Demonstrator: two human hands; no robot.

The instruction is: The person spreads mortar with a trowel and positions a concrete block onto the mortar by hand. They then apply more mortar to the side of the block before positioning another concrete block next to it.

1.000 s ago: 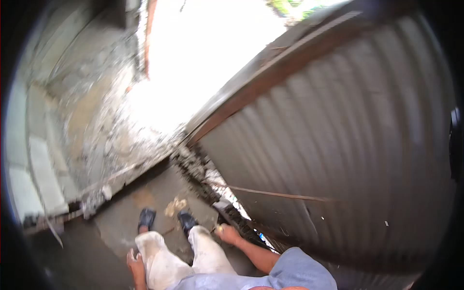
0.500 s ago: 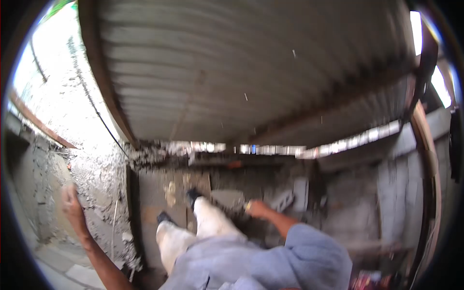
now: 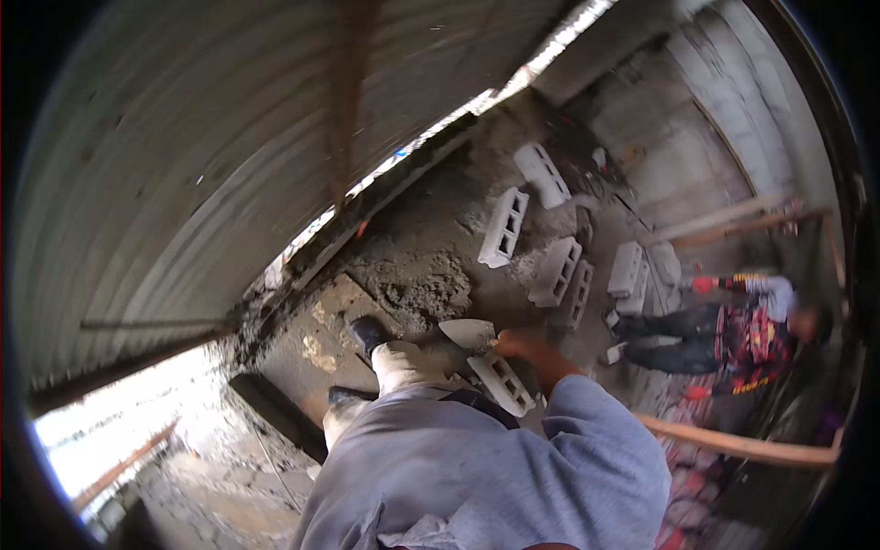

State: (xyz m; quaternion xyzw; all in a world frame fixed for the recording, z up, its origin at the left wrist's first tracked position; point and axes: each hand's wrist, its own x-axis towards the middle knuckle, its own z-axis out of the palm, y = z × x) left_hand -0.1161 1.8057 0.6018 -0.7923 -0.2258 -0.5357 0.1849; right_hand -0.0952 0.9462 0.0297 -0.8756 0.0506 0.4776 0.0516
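Holding: the right hand (image 3: 515,345) is closed round the handle of a trowel (image 3: 467,333), blade pointing out over the floor beside the forward boot (image 3: 367,332).
Left hand: out of sight, so I cannot tell its grip.
Underfoot: a concrete block (image 3: 501,381) lies just below the trowel hand, near the legs; a patch of wet mortar (image 3: 420,286) sits just ahead.
Trip risk: I'd say a step taken without looking could catch that block, or slip on the mortar.
Nearby: another person (image 3: 733,335) crouches well apart among more scattered blocks (image 3: 504,227); a swinging trowel blade could matter if they come closer.
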